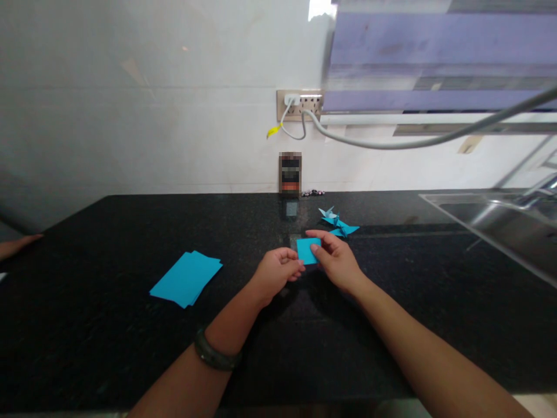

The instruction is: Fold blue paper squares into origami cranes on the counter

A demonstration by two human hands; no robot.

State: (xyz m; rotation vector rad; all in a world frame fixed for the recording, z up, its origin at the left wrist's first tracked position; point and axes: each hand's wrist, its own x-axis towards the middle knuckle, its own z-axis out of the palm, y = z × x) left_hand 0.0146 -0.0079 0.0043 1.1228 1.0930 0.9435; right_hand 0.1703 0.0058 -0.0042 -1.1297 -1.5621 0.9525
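A small folded piece of blue paper (306,251) is held just above the black countertop (130,348), pinched from both sides. My left hand (277,273) is curled shut on its left edge, and a dark band circles that wrist. My right hand (335,258) grips the right edge between thumb and fingers. Just behind my right hand lie folded blue paper figures (338,223) with pointed wings. A stack of flat blue sheets (186,277) rests to the left of my hands.
A steel sink (491,223) sits at the right end of the counter. A small blurred box (289,173) stands against the back wall under a socket (300,104) with a white cable. Another person's fingers (17,245) rest at the far left edge.
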